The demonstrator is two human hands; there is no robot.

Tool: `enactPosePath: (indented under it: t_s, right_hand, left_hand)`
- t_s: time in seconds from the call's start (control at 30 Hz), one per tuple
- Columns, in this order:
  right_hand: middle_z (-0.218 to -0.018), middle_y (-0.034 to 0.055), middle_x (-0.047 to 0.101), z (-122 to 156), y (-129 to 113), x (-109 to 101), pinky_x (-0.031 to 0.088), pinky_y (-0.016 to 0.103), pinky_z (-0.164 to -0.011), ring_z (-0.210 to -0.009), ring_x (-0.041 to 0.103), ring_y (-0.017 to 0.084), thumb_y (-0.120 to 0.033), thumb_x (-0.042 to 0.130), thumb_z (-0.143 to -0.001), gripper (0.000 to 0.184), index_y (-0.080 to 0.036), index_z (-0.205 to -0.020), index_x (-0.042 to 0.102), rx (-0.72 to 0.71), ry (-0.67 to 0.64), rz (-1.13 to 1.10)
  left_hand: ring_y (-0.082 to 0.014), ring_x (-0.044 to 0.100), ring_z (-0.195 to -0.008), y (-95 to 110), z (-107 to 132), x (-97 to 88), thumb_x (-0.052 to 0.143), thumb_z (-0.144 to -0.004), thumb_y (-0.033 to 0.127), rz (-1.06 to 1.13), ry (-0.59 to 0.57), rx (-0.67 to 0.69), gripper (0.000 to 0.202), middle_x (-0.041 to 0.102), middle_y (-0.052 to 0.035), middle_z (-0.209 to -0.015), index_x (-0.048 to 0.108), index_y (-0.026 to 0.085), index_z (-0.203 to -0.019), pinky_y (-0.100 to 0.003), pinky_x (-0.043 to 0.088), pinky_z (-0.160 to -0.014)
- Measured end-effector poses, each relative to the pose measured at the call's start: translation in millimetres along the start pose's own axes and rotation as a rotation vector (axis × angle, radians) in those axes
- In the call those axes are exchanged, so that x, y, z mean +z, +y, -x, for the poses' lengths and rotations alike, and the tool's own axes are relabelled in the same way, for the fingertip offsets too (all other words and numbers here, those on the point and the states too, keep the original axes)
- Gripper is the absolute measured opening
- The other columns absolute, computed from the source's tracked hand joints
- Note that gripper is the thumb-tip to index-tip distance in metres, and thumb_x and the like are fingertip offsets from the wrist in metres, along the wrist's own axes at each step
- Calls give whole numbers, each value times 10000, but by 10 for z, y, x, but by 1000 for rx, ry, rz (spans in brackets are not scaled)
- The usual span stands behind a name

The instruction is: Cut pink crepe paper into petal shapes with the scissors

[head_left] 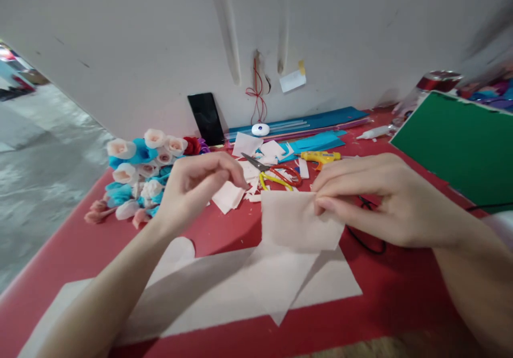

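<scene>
My right hand pinches the upper right edge of a pale pink paper piece and holds it just above the red table. My left hand hovers to the left of it with fingers curled and tips pressed together, and nothing I can make out between them. A small folded white paper bit lies on the table just under the left fingertips. A large pale paper sheet lies flat on the table beneath both forearms.
Paper flowers in pink, white and blue are heaped at the left. Scissors, a yellow glue gun, paper scraps, blue sheets, a black phone and a green board lie behind the hands, by the wall.
</scene>
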State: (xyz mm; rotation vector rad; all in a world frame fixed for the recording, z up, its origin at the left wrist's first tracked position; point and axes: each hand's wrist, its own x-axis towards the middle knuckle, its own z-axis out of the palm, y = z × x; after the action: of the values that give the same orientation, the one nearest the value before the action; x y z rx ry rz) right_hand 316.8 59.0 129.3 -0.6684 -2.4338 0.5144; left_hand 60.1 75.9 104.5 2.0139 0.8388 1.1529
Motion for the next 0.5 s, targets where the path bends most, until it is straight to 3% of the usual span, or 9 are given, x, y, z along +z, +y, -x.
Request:
enactPosePath:
  t_s: [0.03, 0.13, 0.23, 0.4, 0.5]
  right_hand:
    - [-687, 26, 625, -6, 2, 7, 413, 245, -588, -662, 557, 119, -164, 467, -870, 234, -162, -684, 609, 3, 13, -7]
    - [-684, 18, 625, -31, 11, 37, 425, 245, -599, -672, 563, 120, -161, 468, -865, 226, -172, -683, 603, 24, 54, -12]
    - [-677, 6, 617, -42, 26, 52, 427, 237, -601, -673, 563, 115, -156, 474, -857, 219, -182, -682, 603, 37, 95, -1]
    - [-670, 2, 623, -27, 78, 46, 401, 235, -542, -635, 558, 110, -145, 492, -835, 220, -180, -656, 614, 91, 139, 5]
    - [-673, 5, 633, -29, 113, 40, 392, 250, -536, -627, 566, 118, -168, 508, -832, 235, -181, -620, 610, 145, 180, 15]
  left_hand:
    - [-161, 623, -835, -48, -14, 13, 499, -857, 230, 103, -10, -51, 173, 664, -31, -854, 668, 200, -836, -259, 509, -764]
    - [-253, 583, -1063, -129, -23, 125, 549, -814, 496, 279, -197, -183, 388, 649, -84, -1095, 653, 198, -1039, -351, 496, -901]
    - [-220, 654, -926, -98, 12, 281, 625, -791, 420, 331, -316, -340, 357, 691, -64, -1028, 638, 218, -1085, -292, 557, -746]
    - [-107, 641, -642, 25, 50, 445, 649, -771, 249, 290, -252, -492, 92, 704, -2, -771, 679, 168, -799, -180, 518, -569]
    - [-44, 488, -423, 44, 55, 474, 660, -755, 293, 171, -237, -525, 281, 573, 41, -504, 574, 134, -539, -133, 368, -389]
